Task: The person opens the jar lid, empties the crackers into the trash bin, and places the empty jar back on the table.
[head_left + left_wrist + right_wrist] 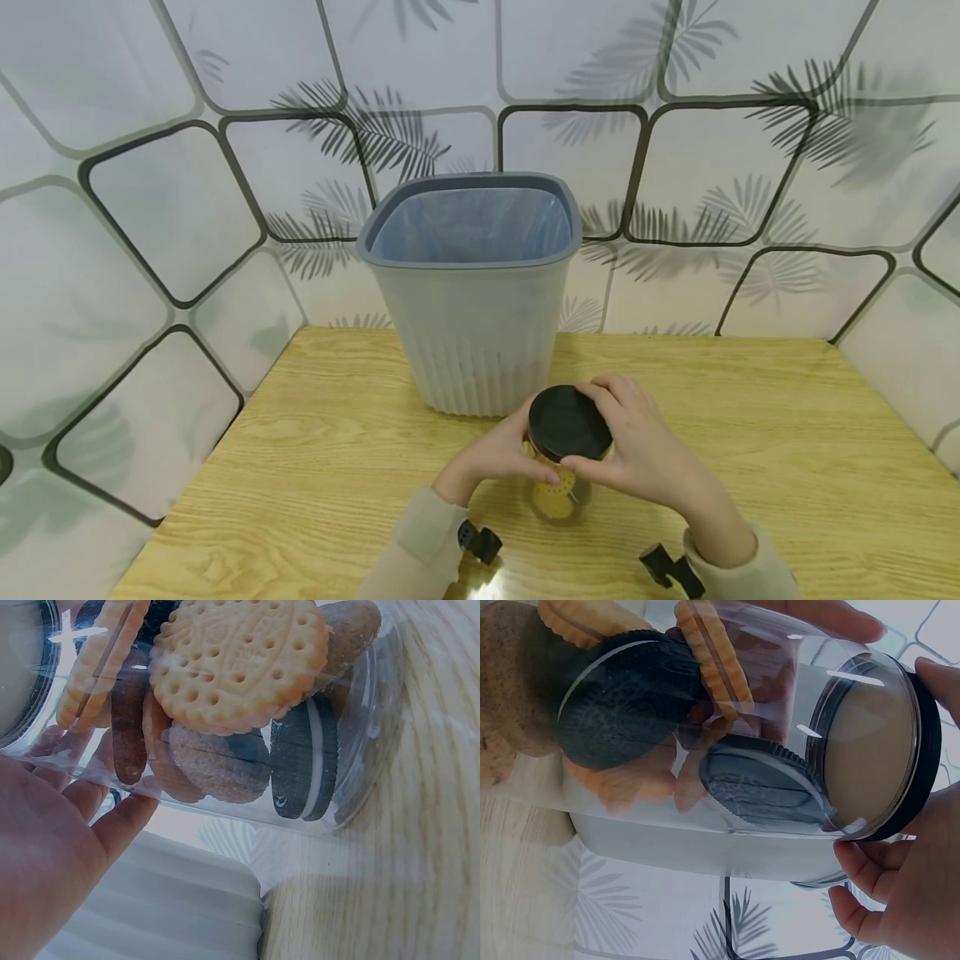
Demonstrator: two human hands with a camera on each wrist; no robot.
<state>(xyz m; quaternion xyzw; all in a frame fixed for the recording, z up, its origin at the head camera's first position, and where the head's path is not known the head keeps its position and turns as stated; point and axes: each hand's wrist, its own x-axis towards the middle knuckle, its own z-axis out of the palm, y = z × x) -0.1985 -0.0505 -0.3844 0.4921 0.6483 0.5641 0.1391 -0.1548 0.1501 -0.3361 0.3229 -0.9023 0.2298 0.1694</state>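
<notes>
A clear plastic jar of cookies (553, 500) stands on the wooden table, topped by a round black lid (570, 422). My left hand (491, 457) grips the jar's side just under the lid, thumb at the front. With thumb and fingers spread across the rim, my right hand (637, 446) holds the lid. Inside the jar, the left wrist view shows a round golden biscuit (238, 664) and a dark sandwich cookie (304, 757). More dark cookies (634, 701) press against the wall in the right wrist view. The lid's edge (928, 750) sits on the jar's mouth there.
Right behind the jar rises a tall pale waste bin (476, 333) with a grey-blue rim and ribbed lower wall. The wood-grain table (315, 467) ends at a patterned wall covering (435, 75). Each wrist wears a small black mount (480, 542).
</notes>
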